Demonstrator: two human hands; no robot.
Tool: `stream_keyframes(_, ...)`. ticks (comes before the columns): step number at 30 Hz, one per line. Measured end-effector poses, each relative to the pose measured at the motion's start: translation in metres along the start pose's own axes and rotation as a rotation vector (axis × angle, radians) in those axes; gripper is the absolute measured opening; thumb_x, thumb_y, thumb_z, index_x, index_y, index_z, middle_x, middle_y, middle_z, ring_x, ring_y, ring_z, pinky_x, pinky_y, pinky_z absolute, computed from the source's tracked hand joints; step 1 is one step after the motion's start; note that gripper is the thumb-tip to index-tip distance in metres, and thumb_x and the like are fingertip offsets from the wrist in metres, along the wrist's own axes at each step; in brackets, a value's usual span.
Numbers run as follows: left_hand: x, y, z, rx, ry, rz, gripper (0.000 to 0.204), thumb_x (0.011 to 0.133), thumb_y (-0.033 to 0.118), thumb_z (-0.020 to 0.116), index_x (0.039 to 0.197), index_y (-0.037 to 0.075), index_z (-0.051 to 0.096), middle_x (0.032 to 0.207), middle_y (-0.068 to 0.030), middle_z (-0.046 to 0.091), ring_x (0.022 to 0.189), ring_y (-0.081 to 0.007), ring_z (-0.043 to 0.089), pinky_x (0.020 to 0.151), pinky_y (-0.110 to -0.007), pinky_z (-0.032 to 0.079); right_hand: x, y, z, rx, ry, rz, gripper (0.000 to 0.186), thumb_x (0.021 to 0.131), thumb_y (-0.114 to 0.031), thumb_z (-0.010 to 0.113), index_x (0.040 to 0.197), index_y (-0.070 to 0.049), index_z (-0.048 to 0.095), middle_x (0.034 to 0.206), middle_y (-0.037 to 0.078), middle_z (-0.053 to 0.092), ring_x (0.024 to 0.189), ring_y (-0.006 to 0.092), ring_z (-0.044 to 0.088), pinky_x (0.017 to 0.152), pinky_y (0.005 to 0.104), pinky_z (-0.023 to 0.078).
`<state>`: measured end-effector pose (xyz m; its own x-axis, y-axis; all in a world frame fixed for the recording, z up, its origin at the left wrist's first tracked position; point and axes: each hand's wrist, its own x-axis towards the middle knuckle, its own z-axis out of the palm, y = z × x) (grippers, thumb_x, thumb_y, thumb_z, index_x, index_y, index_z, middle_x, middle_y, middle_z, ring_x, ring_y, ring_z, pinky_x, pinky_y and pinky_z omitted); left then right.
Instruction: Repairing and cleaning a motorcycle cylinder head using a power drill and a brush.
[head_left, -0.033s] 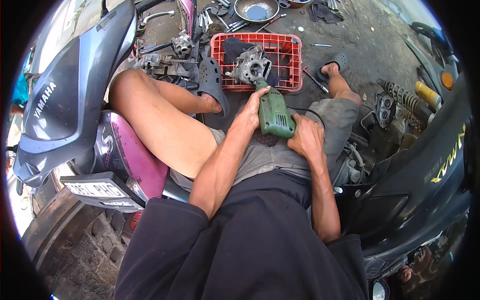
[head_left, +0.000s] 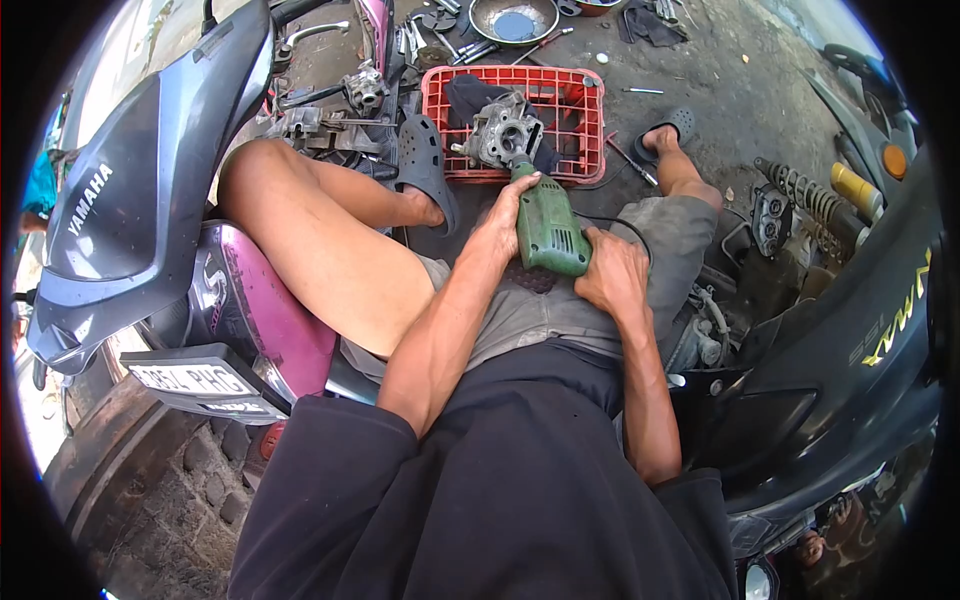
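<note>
A green power drill (head_left: 550, 228) lies between my two hands, its nose pointing away from me. My left hand (head_left: 503, 215) grips the front of its body, thumb near the nose. Around the rear handle my right hand (head_left: 616, 272) is closed; most of its fingers are hidden behind the drill. The nose meets a grey metal engine part (head_left: 500, 132) with a round opening; the exact contact is hard to make out. That part rests on an upturned red plastic crate (head_left: 515, 72), with a dark cloth (head_left: 472, 95) beside and beneath it.
Motorbike bodywork (head_left: 120, 210) stands close on my left, and a black motorbike panel (head_left: 850, 370) on my right. Engine parts (head_left: 310, 125) lie left of the crate. A metal pan (head_left: 481, 20) and several tools sit beyond it. A coil-spring shock absorber (head_left: 800, 190) lies at right.
</note>
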<state>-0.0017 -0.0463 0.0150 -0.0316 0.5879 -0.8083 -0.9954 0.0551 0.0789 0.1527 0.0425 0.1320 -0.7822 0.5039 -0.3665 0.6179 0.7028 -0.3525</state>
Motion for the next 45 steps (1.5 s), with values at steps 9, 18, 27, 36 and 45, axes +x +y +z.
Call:
stream_keyframes(9, -0.001, 0.001, 0.001, 0.006, 0.004, -0.004, 0.045, 0.087, 0.04, 0.062, 0.111, 0.002, 0.06, 0.099, -0.0158, 0.067, 0.089, -0.0331, 0.067, 0.084, -0.054, 0.054, 0.0, -0.004, 0.0, 0.004, -0.008, 0.031, 0.05, 0.054, -0.009, 0.064, 0.104, -0.003, 0.067, 0.092, 0.019, 0.069, 0.088, 0.0369, 0.066, 0.082, 0.0455, 0.046)
stream_keyframes(18, -0.001, 0.006, 0.005, 0.028, -0.03, -0.001, 0.041, 0.086, 0.037, 0.065, 0.109, 0.004, 0.058, 0.097, -0.0129, 0.066, 0.086, -0.0298, 0.067, 0.082, -0.05, 0.055, -0.001, -0.004, 0.002, 0.021, 0.064, 0.022, 0.048, 0.054, -0.009, 0.065, 0.102, -0.004, 0.068, 0.093, 0.017, 0.07, 0.088, 0.0355, 0.066, 0.081, 0.0437, 0.046)
stream_keyframes(27, 0.003, 0.001, 0.002, 0.021, 0.0, 0.01, 0.046, 0.088, 0.04, 0.061, 0.111, 0.0, 0.061, 0.099, -0.0168, 0.068, 0.087, -0.0322, 0.068, 0.083, -0.051, 0.055, 0.001, -0.002, 0.002, 0.003, -0.009, 0.023, 0.049, 0.056, -0.008, 0.064, 0.104, -0.003, 0.066, 0.093, 0.02, 0.069, 0.088, 0.0387, 0.065, 0.084, 0.0466, 0.047)
stream_keyframes(36, 0.001, 0.005, 0.007, 0.031, -0.082, 0.009, 0.039, 0.086, 0.037, 0.064, 0.107, 0.005, 0.06, 0.096, -0.0124, 0.066, 0.083, -0.0279, 0.067, 0.079, -0.049, 0.056, 0.0, -0.005, -0.001, 0.032, 0.035, 0.039, 0.047, 0.057, -0.007, 0.063, 0.104, -0.004, 0.066, 0.095, 0.019, 0.068, 0.09, 0.0388, 0.065, 0.085, 0.046, 0.047)
stream_keyframes(45, -0.003, 0.005, 0.008, 0.02, -0.061, 0.016, 0.038, 0.086, 0.037, 0.064, 0.106, 0.005, 0.06, 0.095, -0.012, 0.067, 0.082, -0.0279, 0.067, 0.079, -0.048, 0.056, 0.002, -0.005, 0.0, 0.021, 0.017, 0.026, 0.047, 0.056, -0.007, 0.063, 0.102, -0.003, 0.065, 0.094, 0.019, 0.068, 0.09, 0.0385, 0.064, 0.085, 0.0466, 0.046)
